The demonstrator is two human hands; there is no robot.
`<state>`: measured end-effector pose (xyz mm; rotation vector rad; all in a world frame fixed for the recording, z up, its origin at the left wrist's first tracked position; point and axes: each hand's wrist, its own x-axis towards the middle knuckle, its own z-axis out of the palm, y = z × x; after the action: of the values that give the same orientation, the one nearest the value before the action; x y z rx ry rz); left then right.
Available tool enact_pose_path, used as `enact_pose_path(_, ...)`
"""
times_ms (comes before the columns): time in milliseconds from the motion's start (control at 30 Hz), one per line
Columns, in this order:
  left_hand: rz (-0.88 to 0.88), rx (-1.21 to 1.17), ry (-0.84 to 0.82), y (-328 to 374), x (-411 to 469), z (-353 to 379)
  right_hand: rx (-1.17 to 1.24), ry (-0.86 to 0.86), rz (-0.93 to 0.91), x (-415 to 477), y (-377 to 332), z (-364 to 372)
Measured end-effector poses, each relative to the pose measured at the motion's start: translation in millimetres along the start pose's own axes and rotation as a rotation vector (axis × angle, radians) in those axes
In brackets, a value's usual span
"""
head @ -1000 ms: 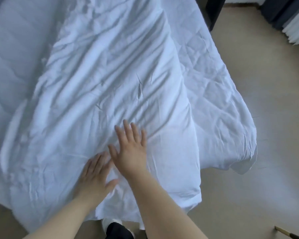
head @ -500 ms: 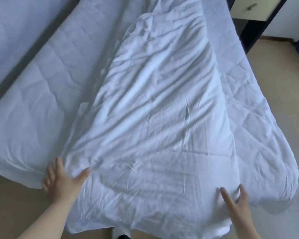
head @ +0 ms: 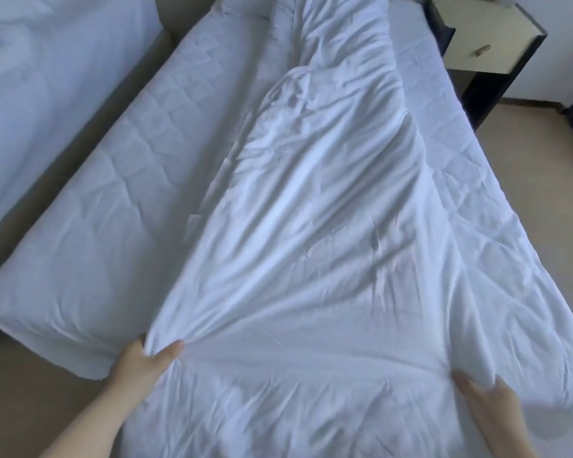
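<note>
A wrinkled white sheet point(head: 311, 259) lies lengthwise down the middle of a bed, over a quilted white mattress cover point(head: 113, 200). My left hand point(head: 143, 361) grips the sheet's near left edge, bunching the cloth between thumb and fingers. My right hand point(head: 490, 401) holds the sheet's near right part, its fingertips tucked under a fold of cloth. The sheet is stretched taut between both hands and fans out toward the foot of the bed.
A second bed with white bedding point(head: 47, 77) stands at the left, across a narrow gap. A dark nightstand with a cream drawer point(head: 483, 44) sits at the upper right. Beige floor point(head: 543, 166) runs along the right side and the foot.
Both hands started together, flat on the middle of the sheet. They slid apart to its left and right edges and now grip the cloth, pulling it wider.
</note>
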<state>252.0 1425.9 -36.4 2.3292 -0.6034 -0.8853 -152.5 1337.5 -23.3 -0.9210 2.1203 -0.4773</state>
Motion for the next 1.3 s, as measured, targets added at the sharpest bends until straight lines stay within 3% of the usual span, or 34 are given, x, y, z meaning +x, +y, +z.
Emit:
enact_pose_path(67,-0.056,0.092,-0.066,-6.6,2.3,10.9,-0.148,-0.013,0.062,-11.3,6.0,25.6)
enact_pose_path(167,-0.087,0.155,-0.114,-7.5,6.2,24.2,-0.389,0.071,-0.116,-9.5,25.6,45.4)
enact_pose_path(300,-0.107,0.210,-0.147,-5.0,14.9,23.0,-0.292,0.220,-0.302,-36.6,-6.2,74.6)
enact_pose_path(433,-0.091,0.352,-0.217,5.0,14.3,23.0,-0.421,0.056,-0.590,-42.7,-43.3,120.7)
enact_pose_path(533,-0.054,0.376,-0.253,13.5,18.6,12.0,-0.504,-0.169,-0.750,-57.8,-70.0,154.5)
enact_pose_path(667,0.026,0.392,-0.291,16.1,24.7,-5.8,-0.634,-0.267,-0.905,-77.8,-109.2,200.0)
enact_pose_path(800,0.040,0.330,-0.427,6.4,32.9,-17.8,-0.713,-0.388,-0.898,-95.9,-150.7,232.5)
enact_pose_path(867,0.065,0.322,-0.491,1.1,45.5,-28.6,-0.670,-0.530,-0.743,-111.1,-174.4,249.2)
enact_pose_path(1067,0.203,0.379,-0.656,-23.8,104.9,-83.1,-0.805,-0.328,-0.472,-137.2,-207.7,324.3)
enact_pose_path(1167,0.242,0.377,-0.623,-44.7,145.9,-146.0,-0.930,-0.197,-0.391,-149.3,-211.0,347.5)
enact_pose_path(1300,0.331,0.465,-0.547,-49.2,202.2,-222.6,-0.893,-0.111,-0.313,-168.9,-214.5,360.0)
